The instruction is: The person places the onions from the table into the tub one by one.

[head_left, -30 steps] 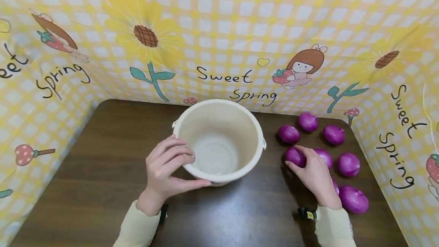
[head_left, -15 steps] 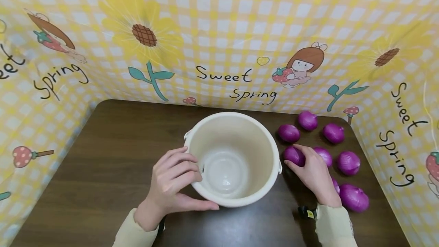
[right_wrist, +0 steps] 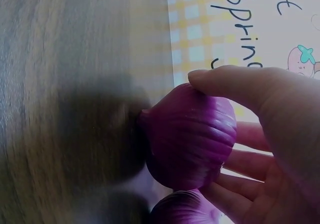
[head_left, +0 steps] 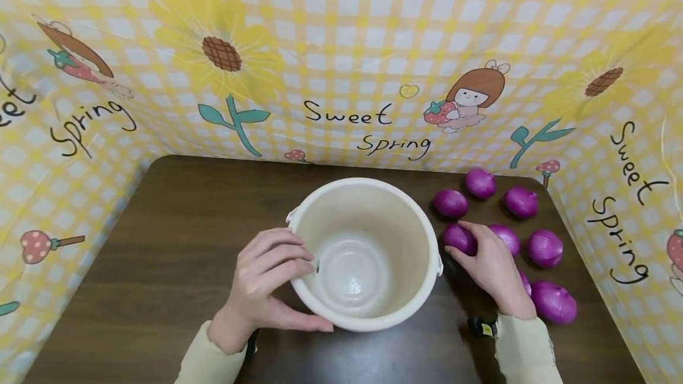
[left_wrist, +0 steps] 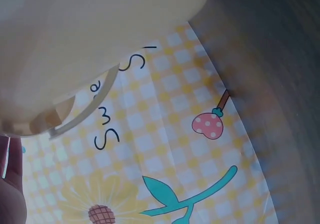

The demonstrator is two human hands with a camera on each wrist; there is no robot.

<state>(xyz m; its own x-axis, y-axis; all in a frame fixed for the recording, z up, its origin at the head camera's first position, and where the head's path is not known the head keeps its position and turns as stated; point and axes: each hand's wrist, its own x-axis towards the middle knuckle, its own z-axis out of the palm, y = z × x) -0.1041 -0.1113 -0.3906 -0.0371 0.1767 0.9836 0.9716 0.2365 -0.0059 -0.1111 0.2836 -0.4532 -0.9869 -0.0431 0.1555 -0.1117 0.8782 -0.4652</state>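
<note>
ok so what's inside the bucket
Inside the bucket, no contents show: just pale walls and floor, and an unclear dark spot. The left hand covers part of the wall.

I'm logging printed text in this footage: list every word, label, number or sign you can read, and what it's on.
"Sweet Spring": patterned cloth, back panel.
"Sweet Spring": its right panel.
"eet Spring": its left panel, first word cut off by the picture edge.
Yellow label on the black item beside the right sleeve: too small to read.
Bucket and onions: no readable text.
</note>
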